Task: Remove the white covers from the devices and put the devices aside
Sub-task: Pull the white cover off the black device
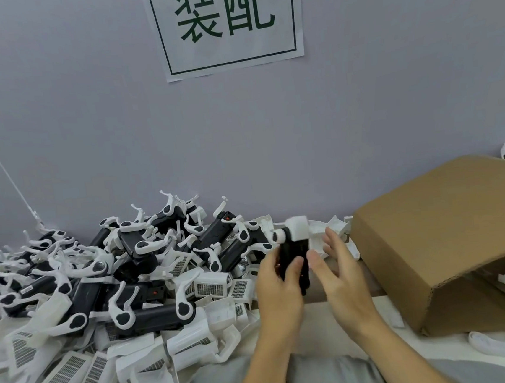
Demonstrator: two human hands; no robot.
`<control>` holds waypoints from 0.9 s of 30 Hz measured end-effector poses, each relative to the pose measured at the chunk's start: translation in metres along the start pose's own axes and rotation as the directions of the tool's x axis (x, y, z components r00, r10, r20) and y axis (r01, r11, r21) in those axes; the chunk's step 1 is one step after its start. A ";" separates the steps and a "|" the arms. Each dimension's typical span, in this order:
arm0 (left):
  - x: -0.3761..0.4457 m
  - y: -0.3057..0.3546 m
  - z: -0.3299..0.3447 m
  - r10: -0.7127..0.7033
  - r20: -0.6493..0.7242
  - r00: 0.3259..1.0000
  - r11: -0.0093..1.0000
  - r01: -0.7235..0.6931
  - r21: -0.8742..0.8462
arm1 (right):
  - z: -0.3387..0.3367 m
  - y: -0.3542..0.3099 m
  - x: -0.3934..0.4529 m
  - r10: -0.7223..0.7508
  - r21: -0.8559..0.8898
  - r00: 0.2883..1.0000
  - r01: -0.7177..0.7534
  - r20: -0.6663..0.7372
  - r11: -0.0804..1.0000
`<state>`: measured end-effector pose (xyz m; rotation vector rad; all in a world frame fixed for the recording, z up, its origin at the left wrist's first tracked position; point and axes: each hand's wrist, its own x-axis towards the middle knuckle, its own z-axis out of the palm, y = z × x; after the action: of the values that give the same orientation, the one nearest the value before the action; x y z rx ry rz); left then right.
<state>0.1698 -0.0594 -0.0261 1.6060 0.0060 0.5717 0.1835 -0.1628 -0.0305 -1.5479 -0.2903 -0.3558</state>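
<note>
Grey wall with a paper sign [225, 24] backs a pale worktop [389, 308] crowded with parts. Left hand [277, 284] grips a black device [294, 258] upright, fingers curled round its body; a white cover [297, 228] sits at its top end, blurred. Right hand [343, 263] hovers just beside the device, fingers spread and holding nothing. Judged step: one device is in hand with its cover not yet off. Next move calls for the right hand to take the cover and pull it free while the left hand braces the body. A heap of devices [135, 264] and loose white covers [86, 371] lies to the left; a tipped cardboard box [452, 233] crowds the right side, limiting set-down room there.
</note>
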 end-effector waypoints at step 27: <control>0.008 0.013 -0.012 -0.477 0.152 0.866 0.632 0.458 -0.625 | 0.005 -0.010 -0.007 0.198 0.022 0.937 -0.213 0.287 0.977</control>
<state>0.1678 -0.0478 -0.0108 0.8508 0.2247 0.1418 0.1729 -0.1577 -0.0239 -1.5603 -0.3536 0.0402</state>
